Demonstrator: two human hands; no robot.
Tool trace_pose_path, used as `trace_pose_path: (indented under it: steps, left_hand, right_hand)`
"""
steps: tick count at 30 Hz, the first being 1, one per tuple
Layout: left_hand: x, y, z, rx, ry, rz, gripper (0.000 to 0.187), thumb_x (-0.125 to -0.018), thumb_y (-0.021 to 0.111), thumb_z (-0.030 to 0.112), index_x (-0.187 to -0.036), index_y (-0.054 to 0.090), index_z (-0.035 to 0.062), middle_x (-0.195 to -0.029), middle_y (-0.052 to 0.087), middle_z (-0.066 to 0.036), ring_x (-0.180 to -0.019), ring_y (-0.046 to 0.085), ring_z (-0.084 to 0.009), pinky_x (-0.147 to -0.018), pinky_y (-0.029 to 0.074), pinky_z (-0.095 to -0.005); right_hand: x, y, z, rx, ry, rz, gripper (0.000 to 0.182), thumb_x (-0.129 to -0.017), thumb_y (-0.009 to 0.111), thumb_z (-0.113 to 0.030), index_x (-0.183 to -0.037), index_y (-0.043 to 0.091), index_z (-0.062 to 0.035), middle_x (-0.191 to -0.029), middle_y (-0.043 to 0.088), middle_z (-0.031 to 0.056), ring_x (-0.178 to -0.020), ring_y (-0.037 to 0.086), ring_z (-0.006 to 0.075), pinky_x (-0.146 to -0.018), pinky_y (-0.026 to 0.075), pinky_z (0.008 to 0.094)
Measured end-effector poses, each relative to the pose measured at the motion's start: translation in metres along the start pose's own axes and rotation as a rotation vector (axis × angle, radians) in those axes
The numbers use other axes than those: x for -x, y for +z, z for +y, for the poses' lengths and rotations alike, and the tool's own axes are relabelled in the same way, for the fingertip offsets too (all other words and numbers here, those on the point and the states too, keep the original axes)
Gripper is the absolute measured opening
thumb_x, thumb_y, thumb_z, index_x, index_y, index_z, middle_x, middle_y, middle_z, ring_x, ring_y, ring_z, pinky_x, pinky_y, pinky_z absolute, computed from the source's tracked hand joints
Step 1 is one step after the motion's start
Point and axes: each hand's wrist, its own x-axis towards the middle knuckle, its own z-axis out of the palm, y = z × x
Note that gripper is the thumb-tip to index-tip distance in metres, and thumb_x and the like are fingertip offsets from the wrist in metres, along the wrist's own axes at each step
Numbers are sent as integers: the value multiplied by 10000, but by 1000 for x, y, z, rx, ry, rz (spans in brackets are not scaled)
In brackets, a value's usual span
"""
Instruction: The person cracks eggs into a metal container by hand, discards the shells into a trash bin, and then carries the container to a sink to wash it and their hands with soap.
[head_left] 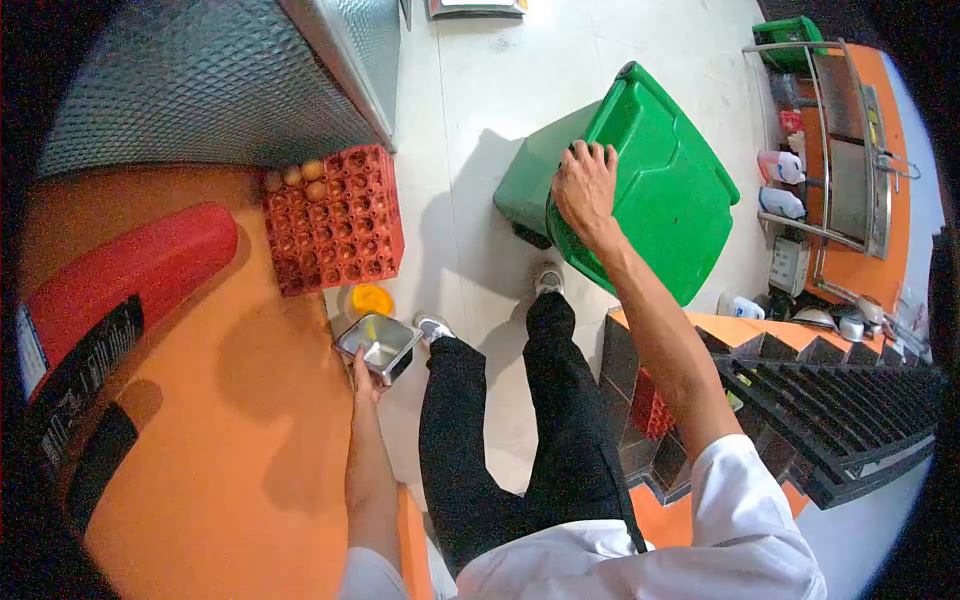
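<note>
My left hand (367, 378) grips the rim of a small rectangular metal pan (381, 345), with a bit of yellow at its far inner edge. Just beyond the pan sits a round orange-yellow object (371, 299), perhaps a bowl. My right hand (586, 190) is curled over the near-left edge of the green lid (665, 200) of a wheeled bin (535, 185). The undersides of its fingers are hidden. The lid lies tilted in view, and the bin's inside does not show.
A stack of red egg trays (345, 225) with several eggs stands at left, beside a red rounded object (150, 260). Patterned metal panels (200, 90) rise behind. At right are a metal rack (845, 140), bottles, a black slatted crate (840, 410) and dark-tiled ledges.
</note>
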Motion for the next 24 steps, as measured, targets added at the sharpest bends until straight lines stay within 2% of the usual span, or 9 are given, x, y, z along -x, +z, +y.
trace_pose_path:
  steps: [2, 5, 6, 11, 15, 18, 20, 21, 24]
  left_hand:
    - [-42, -16, -23, 134, 43, -10, 775, -827, 498, 744, -1388, 502, 209, -1313, 591, -69, -1083, 585, -292, -818, 468, -535]
    - [0, 12, -9, 176, 34, -41, 768, -810, 574, 703, -1411, 463, 236, -1397, 497, -66, -1206, 495, -284, -871, 424, -609]
    - [28, 33, 4, 82, 34, 91, 783, -804, 570, 709, -1418, 456, 236, -1388, 505, -70, -1205, 496, -284, -908, 411, -602]
    - [-12, 24, -18, 255, 56, 36, 820, -787, 565, 734, -1423, 452, 229, -1382, 491, -81, -1177, 497, -288, -899, 424, -583]
    - [-9, 23, -14, 179, 47, 87, 818, -784, 560, 745, -1406, 480, 220, -1274, 519, -97, -1095, 502, -297, -899, 432, -545]
    - [4, 32, -16, 194, 84, 171, 887, -820, 513, 754, -1443, 443, 126, -1309, 579, -123, -1129, 560, -316, -905, 474, -544]
    - [19, 45, -9, 192, 178, 63, 848, -864, 495, 721, -1443, 437, 103, -1338, 561, -123, -1141, 557, -316, -938, 471, -510]
    - [24, 61, -2, 212, 189, 60, 848, -864, 495, 721, -1443, 437, 103, -1338, 561, -123, -1141, 557, -316, -938, 471, -510]
    - [36, 60, -14, 319, 266, 181, 732, -947, 473, 614, -1435, 427, 71, -1346, 551, -119, -1160, 560, -320, -906, 499, -482]
  right_hand:
    - [-11, -3, 12, 15, 19, 0, 287, -782, 614, -187, -1005, 699, -28, -1075, 614, 149, -1110, 539, 347, -1093, 320, 540]
    - [-30, -1, 47, 60, 61, -23, 293, -781, 623, -207, -1016, 716, -59, -1070, 621, 145, -1084, 554, 346, -1092, 316, 547]
    - [-34, -1, 62, 117, 98, -60, 295, -793, 618, -223, -1022, 719, -69, -1076, 628, 141, -1092, 559, 351, -1086, 317, 555]
    - [-52, 13, 168, 207, 289, -169, 301, -829, 596, -275, -1028, 725, -90, -1120, 647, 139, -1124, 573, 366, -1052, 334, 584]
    - [-41, 21, 276, 235, 544, -330, 348, -860, 576, -328, -1063, 723, -87, -1190, 662, 150, -1138, 602, 392, -1005, 388, 595]
    - [-21, 27, 382, 109, 863, -556, 404, -892, 555, -381, -1152, 713, -115, -1300, 631, 168, -1217, 582, 398, -1032, 404, 546]
    - [15, 77, 522, 246, 634, -668, 395, -909, 549, -405, -1154, 724, -149, -1304, 626, 190, -1234, 575, 396, -1024, 434, 511]
    - [56, 144, 645, 352, 619, -385, 417, -922, 538, -416, -1186, 707, -142, -1268, 643, 203, -1180, 607, 413, -959, 487, 519]
    - [75, 21, 559, 432, 1115, -177, 483, -970, 491, -446, -1279, 630, -102, -1223, 656, 187, -1154, 617, 388, -955, 478, 531]
